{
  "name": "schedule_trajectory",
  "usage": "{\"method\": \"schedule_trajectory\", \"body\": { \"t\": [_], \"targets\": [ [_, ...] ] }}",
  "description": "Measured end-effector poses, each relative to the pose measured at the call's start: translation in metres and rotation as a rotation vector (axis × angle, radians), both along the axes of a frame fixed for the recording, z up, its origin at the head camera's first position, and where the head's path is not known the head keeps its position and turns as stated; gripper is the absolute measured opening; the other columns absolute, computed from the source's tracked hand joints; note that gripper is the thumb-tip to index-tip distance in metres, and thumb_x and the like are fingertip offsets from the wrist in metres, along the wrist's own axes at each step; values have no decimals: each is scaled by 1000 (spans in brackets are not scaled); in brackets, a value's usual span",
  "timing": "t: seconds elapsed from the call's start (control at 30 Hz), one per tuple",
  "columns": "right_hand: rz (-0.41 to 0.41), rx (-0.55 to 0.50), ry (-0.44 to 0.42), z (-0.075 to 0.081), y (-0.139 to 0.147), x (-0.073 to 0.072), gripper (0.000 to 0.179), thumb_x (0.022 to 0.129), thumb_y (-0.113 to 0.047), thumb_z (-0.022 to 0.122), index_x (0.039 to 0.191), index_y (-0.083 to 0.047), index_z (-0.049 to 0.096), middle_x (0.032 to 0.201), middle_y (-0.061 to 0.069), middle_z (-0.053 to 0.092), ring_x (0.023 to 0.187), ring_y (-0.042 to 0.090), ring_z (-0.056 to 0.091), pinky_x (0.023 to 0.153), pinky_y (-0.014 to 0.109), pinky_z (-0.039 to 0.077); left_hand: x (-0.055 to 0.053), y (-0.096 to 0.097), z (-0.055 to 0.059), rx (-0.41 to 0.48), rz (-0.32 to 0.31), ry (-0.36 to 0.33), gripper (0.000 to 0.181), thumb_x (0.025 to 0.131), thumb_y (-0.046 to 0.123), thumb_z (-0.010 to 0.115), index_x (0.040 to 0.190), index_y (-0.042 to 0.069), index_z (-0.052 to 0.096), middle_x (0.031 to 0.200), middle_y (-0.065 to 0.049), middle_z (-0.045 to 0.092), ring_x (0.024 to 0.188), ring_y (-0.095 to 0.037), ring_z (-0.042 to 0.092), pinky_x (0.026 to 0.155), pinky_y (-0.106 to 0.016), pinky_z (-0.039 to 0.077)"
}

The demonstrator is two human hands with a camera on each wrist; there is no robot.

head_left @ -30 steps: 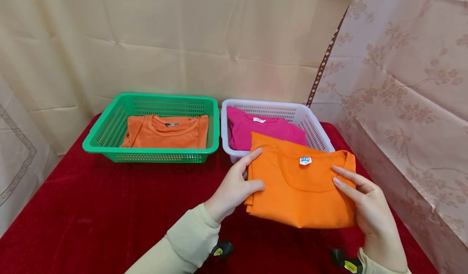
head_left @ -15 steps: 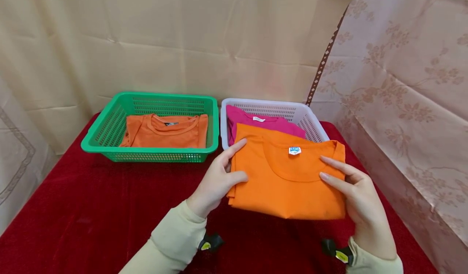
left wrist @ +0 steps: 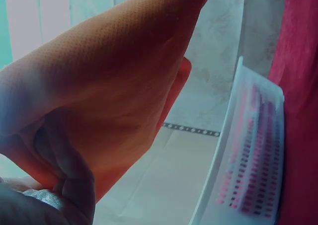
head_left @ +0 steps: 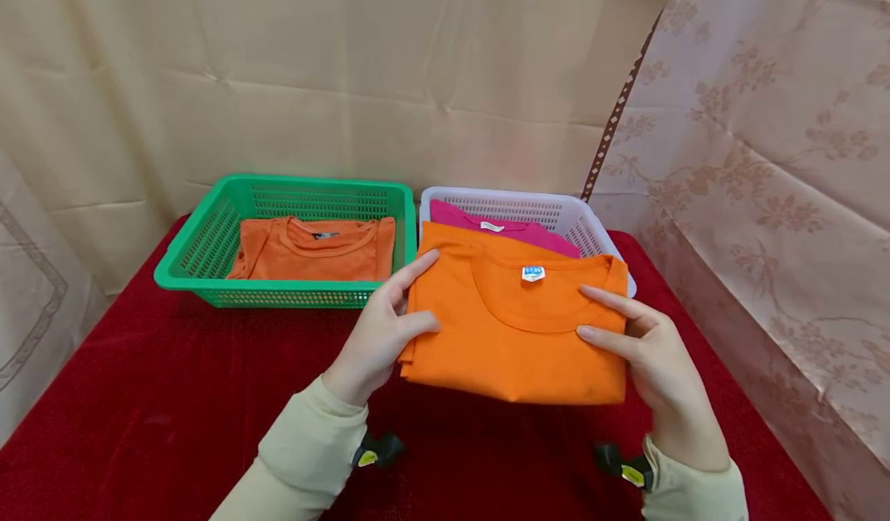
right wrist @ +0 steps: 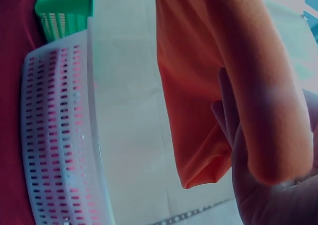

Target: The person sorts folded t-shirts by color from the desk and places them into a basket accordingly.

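Note:
A folded bright orange T-shirt (head_left: 514, 351) with a white and blue neck label is held up between both hands, above the table. My left hand (head_left: 385, 328) grips its left edge, thumb on the front and other fingers partly hidden behind it. On the right edge, my right hand (head_left: 653, 359) holds it the same way. From below, the wrist views show fingers under the shirt (left wrist: 114, 96). The shirt overlaps the front of a pale lilac basket (head_left: 591, 227) in the head view; a folded magenta shirt (head_left: 542, 239) lies in that basket.
A green basket (head_left: 181, 266) stands to the left of the lilac one, with a folded orange-coral shirt (head_left: 327, 258) inside. A dark red cloth (head_left: 174, 389) covers the table. Beige curtain (head_left: 313, 80) hangs behind, and patterned pink fabric (head_left: 779, 158) hangs on the right.
Both hands have moved left and slightly up and away with the orange T-shirt, which now covers more of the lilac basket's front. The baskets have stayed in place.

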State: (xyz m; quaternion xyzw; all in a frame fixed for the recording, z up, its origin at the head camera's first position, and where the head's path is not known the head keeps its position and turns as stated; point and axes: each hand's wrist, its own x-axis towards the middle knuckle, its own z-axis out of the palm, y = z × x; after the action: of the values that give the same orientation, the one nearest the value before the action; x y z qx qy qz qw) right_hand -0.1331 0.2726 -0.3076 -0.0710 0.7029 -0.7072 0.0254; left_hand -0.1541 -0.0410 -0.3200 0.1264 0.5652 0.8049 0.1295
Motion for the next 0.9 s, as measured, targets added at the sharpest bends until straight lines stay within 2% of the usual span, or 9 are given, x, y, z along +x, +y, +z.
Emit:
{"method": "schedule_trajectory", "body": {
  "t": [0.4, 0.63, 0.8, 0.9],
  "targets": [
    [100, 97, 25, 8, -22, -17, 58, 86, 6, 69, 140, -12, 58, 123, -3, 63, 107, 10, 63, 84, 27, 58, -1, -31, 9, -33, 36, 8, 84, 81, -9, 55, 154, 28, 35, 134, -10, 51, 102, -15, 63, 78, -31, 59],
    [222, 176, 18, 11, -33, -28, 65, 84, 5, 71, 143, -14, 54, 120, 0, 66, 105, 14, 67, 85, 31, 59, -6, -49, 7, -113, 83, 16, 84, 81, -9, 53, 154, 28, 34, 137, -11, 49, 101, -15, 62, 77, -30, 59],
    [314, 155, 25, 14, -39, -40, 69, 83, 9, 69, 145, -13, 51, 115, 0, 70, 104, 13, 67, 85, 32, 59, -10, -66, 10, -183, 111, 26, 84, 82, -9, 53, 155, 28, 34, 140, -11, 47, 102, -14, 61, 78, -29, 58],
    [338, 151, 24, 16, -45, -47, 70, 82, 11, 69, 145, -13, 52, 112, -1, 71, 102, 13, 67, 85, 32, 59, -11, -76, 12, -219, 129, 35, 84, 82, -9, 54, 155, 28, 34, 143, -10, 45, 104, -14, 60, 78, -28, 57]
  ]
}}
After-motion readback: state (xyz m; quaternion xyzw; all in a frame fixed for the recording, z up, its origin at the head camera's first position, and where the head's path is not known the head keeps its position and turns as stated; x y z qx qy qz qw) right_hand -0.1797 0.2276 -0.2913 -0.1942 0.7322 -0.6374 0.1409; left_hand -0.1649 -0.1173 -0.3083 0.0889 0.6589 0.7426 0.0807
